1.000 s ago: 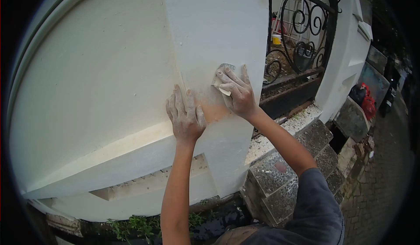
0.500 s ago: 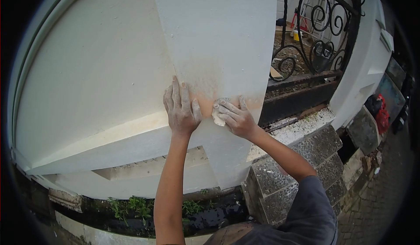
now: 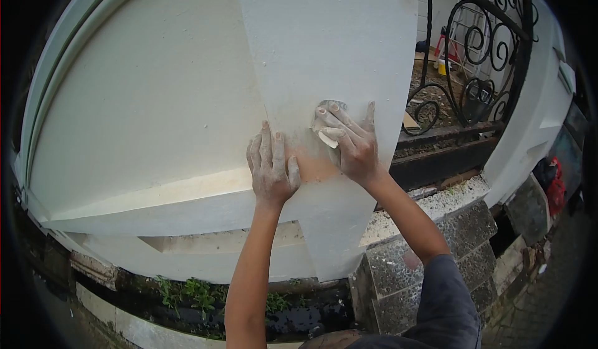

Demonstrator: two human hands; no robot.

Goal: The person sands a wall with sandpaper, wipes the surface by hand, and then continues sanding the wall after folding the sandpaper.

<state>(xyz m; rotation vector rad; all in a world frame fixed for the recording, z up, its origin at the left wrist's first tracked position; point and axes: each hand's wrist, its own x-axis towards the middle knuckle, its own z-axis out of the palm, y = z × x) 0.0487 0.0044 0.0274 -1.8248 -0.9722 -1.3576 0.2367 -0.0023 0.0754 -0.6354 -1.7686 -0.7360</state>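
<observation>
My left hand [image 3: 273,171] rests on the white wall [image 3: 168,87], its dusty fingers stretched upward beside a corner line. To its right and a little higher, my right hand [image 3: 354,143] presses a folded piece of sandpaper [image 3: 327,139] against the wall. The paper's pale back folds out below the fingers and a grey edge shows above them; most of it is hidden under the hand. Pale powder coats both hands. Between and below them, an orange-brown worn patch [image 3: 316,165] shows on the white surface.
A black wrought-iron gate [image 3: 458,134] stands right of the wall. Speckled stone steps [image 3: 405,274] lie below it. Along the wall's foot runs a dark wet ditch [image 3: 311,318] with green weeds [image 3: 196,293]. A red plastic bag [image 3: 555,187] lies at the far right.
My right hand has slid upward over the wall with the sandpaper, from the worn patch to above it. My left hand keeps its place on the wall; the view has shifted slightly.
</observation>
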